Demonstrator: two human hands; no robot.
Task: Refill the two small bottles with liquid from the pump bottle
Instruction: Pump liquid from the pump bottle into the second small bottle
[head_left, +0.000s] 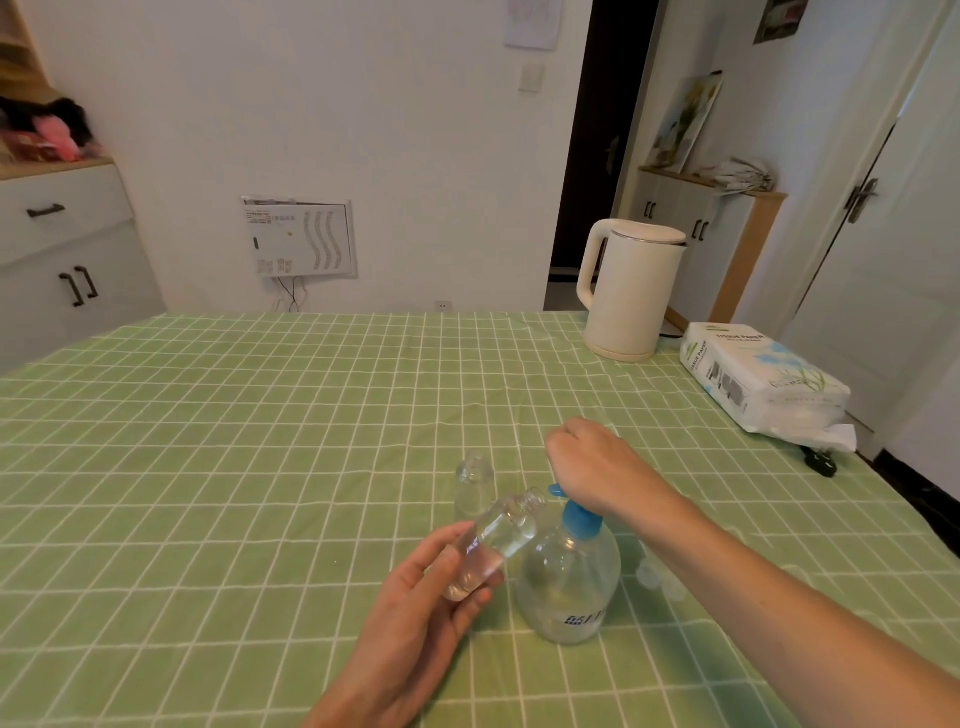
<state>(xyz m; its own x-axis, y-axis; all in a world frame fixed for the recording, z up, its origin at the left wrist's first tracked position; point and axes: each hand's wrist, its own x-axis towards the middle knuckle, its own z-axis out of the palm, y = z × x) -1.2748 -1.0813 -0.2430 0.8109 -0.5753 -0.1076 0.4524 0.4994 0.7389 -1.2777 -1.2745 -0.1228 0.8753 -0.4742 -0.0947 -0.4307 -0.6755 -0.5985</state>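
A clear pump bottle (569, 587) with a blue pump head (576, 514) stands on the green checked tablecloth (260, 441). My left hand (426, 613) grips a small clear bottle (493, 545), tilted with its open mouth just under the blue spout. My right hand (592, 467) rests on top of the pump head, fingers bent downward and partly hidden. A second small clear bottle (474, 483) stands upright and open just behind. Two small clear caps (662, 577) lie to the right of the pump bottle, under my right forearm.
A cream electric kettle (628, 291) stands at the table's far right. Beside it lies a pack of tissue paper (763, 379), with a black plug (821, 460) at the table's right edge. White cabinets stand left and right of the table.
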